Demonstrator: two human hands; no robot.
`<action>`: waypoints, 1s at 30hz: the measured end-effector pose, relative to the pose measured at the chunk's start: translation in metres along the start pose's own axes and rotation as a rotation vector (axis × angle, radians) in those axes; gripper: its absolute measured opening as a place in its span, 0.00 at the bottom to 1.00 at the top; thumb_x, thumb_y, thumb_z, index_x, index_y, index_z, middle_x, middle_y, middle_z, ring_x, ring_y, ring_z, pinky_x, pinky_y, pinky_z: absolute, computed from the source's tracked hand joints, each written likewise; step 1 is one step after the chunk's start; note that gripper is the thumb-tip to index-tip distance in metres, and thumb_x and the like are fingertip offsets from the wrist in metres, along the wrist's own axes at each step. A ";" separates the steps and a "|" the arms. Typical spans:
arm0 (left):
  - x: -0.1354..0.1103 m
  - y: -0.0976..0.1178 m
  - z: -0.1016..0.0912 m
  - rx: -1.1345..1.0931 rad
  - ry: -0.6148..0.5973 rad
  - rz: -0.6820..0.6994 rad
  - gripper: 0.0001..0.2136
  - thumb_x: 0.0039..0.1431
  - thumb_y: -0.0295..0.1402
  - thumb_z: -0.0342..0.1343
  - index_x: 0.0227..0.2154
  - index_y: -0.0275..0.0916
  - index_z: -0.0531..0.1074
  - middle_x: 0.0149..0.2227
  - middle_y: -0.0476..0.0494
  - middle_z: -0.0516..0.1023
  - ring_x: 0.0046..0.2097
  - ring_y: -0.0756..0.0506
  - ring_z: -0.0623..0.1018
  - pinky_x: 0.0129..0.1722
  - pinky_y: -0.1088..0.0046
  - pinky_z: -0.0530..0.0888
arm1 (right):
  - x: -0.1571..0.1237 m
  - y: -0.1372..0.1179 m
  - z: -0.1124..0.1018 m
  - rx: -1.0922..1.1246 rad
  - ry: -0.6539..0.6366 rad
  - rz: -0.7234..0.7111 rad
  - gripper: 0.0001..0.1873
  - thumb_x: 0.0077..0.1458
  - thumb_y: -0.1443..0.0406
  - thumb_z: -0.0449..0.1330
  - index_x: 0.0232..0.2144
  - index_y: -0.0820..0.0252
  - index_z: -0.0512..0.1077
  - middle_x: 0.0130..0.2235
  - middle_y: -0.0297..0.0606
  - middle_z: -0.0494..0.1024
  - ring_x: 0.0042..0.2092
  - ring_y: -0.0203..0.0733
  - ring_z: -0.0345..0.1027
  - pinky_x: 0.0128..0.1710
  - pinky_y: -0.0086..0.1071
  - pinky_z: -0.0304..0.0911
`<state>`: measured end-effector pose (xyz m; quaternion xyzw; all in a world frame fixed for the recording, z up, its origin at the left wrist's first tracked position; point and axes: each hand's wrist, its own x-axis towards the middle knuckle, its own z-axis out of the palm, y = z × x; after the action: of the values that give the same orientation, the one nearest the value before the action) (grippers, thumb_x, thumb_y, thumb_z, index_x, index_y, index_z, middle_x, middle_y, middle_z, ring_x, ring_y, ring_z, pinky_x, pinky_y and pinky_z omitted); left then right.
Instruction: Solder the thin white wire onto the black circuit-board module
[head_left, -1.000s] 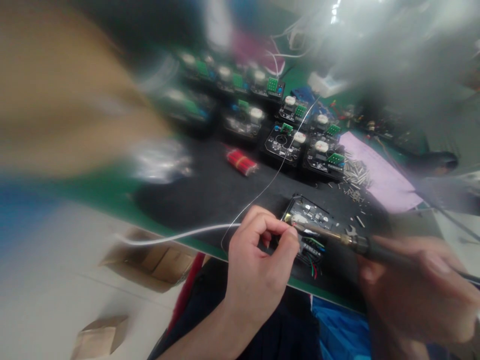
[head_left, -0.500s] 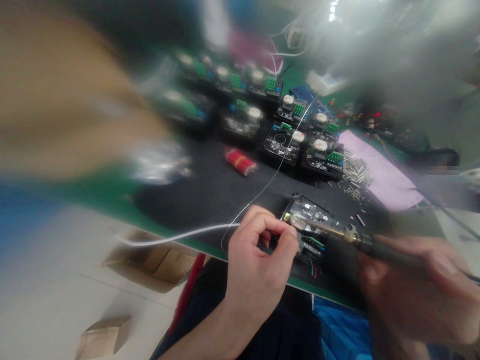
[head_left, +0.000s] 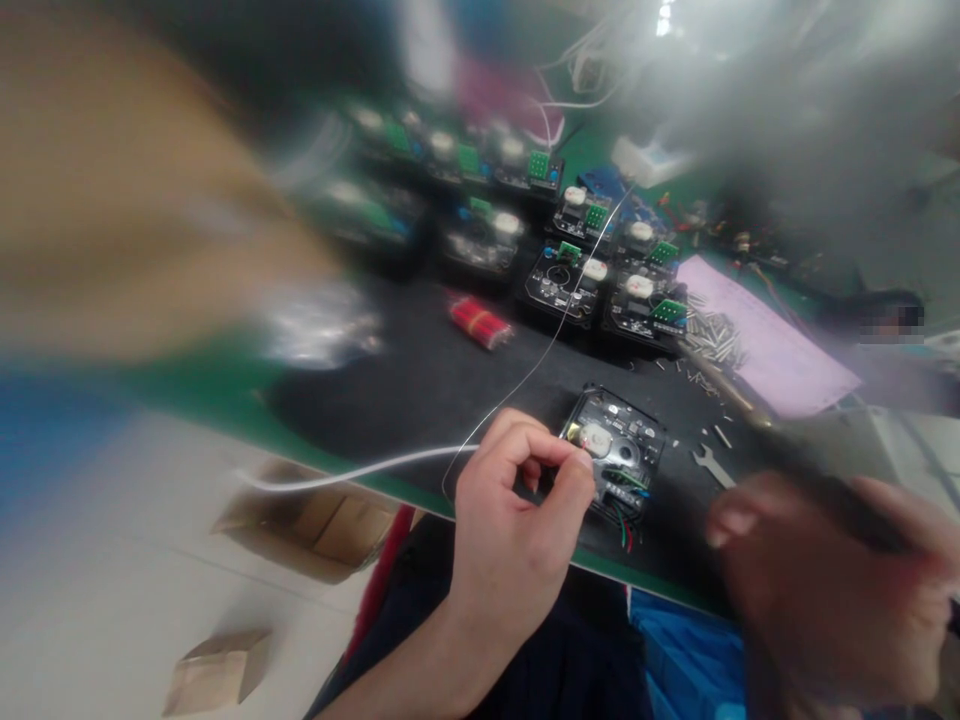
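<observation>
Rows of black circuit boards (head_left: 570, 285) w/ green connectors and white round parts stand at the back of the black mat (head_left: 420, 385), itself on the green table (head_left: 247, 370). Red bundle (head_left: 480, 323) lies on the mat, left of the boards. Pink sheet (head_left: 765, 350) to the right, w/ a heap of small metal pins (head_left: 712, 338) at its left edge. Small wrench (head_left: 712, 465) near the front edge. Cardboard boxes (head_left: 300, 510) on the floor below.

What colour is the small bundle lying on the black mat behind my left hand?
Red, seen in the head view: the bundle lies on the black mat.
</observation>
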<state>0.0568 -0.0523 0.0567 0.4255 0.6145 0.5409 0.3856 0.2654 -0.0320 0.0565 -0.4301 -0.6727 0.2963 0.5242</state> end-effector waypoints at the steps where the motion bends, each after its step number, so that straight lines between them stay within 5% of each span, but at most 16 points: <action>1: 0.000 0.000 0.000 -0.001 -0.004 -0.003 0.07 0.64 0.27 0.59 0.29 0.40 0.72 0.33 0.51 0.70 0.34 0.50 0.69 0.35 0.70 0.66 | 0.000 -0.001 0.000 0.021 0.021 -0.016 0.24 0.74 0.57 0.35 0.62 0.46 0.62 0.39 0.43 0.72 0.33 0.44 0.72 0.26 0.36 0.70; 4: 0.001 0.001 0.000 -0.001 -0.012 -0.009 0.08 0.65 0.27 0.59 0.29 0.40 0.71 0.33 0.51 0.69 0.35 0.50 0.69 0.35 0.70 0.66 | -0.002 -0.003 -0.002 0.004 -0.023 -0.035 0.15 0.72 0.60 0.51 0.55 0.49 0.72 0.49 0.45 0.75 0.45 0.51 0.76 0.43 0.48 0.77; 6: 0.002 0.002 0.000 0.000 -0.022 -0.006 0.08 0.65 0.28 0.59 0.29 0.40 0.71 0.33 0.51 0.69 0.35 0.50 0.69 0.35 0.70 0.66 | -0.005 0.000 -0.006 -0.030 -0.117 -0.024 0.17 0.67 0.65 0.60 0.56 0.49 0.73 0.55 0.45 0.73 0.55 0.57 0.72 0.59 0.58 0.70; 11: 0.001 -0.001 -0.012 0.028 -0.084 0.022 0.04 0.69 0.29 0.57 0.36 0.41 0.74 0.39 0.49 0.72 0.40 0.50 0.73 0.40 0.72 0.70 | -0.004 0.013 -0.006 -0.045 -0.314 -0.026 0.49 0.48 0.62 0.79 0.67 0.51 0.61 0.65 0.51 0.63 0.66 0.65 0.60 0.70 0.67 0.50; 14: -0.004 -0.006 -0.028 0.134 -0.055 0.080 0.04 0.69 0.29 0.57 0.43 0.43 0.75 0.45 0.48 0.72 0.44 0.49 0.74 0.44 0.73 0.71 | 0.002 0.016 -0.002 -0.167 -0.364 -0.058 0.53 0.45 0.63 0.80 0.67 0.55 0.59 0.66 0.51 0.63 0.66 0.60 0.62 0.72 0.58 0.53; 17: -0.007 -0.012 -0.041 0.333 -0.097 0.204 0.12 0.66 0.28 0.60 0.50 0.45 0.74 0.51 0.46 0.72 0.48 0.47 0.75 0.49 0.71 0.73 | 0.006 0.014 0.001 -0.204 -0.346 -0.060 0.46 0.50 0.65 0.77 0.65 0.56 0.60 0.65 0.50 0.64 0.65 0.56 0.64 0.71 0.53 0.57; 22: 0.002 -0.022 -0.041 0.523 -0.235 0.437 0.20 0.65 0.29 0.63 0.58 0.46 0.69 0.57 0.47 0.75 0.59 0.45 0.74 0.63 0.66 0.69 | 0.006 0.011 0.006 -0.147 -0.335 0.005 0.39 0.56 0.66 0.73 0.64 0.53 0.61 0.66 0.49 0.63 0.67 0.58 0.61 0.69 0.59 0.58; 30: 0.019 -0.017 -0.034 0.544 -0.176 0.463 0.19 0.65 0.28 0.64 0.57 0.44 0.71 0.56 0.46 0.76 0.57 0.45 0.75 0.61 0.66 0.72 | 0.006 0.024 0.018 -0.069 -0.273 -0.010 0.48 0.53 0.70 0.74 0.69 0.46 0.55 0.69 0.46 0.56 0.70 0.58 0.54 0.71 0.62 0.54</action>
<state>0.0167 -0.0471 0.0437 0.6853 0.5877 0.3920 0.1770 0.2543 -0.0143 0.0337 -0.4001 -0.7497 0.3262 0.4142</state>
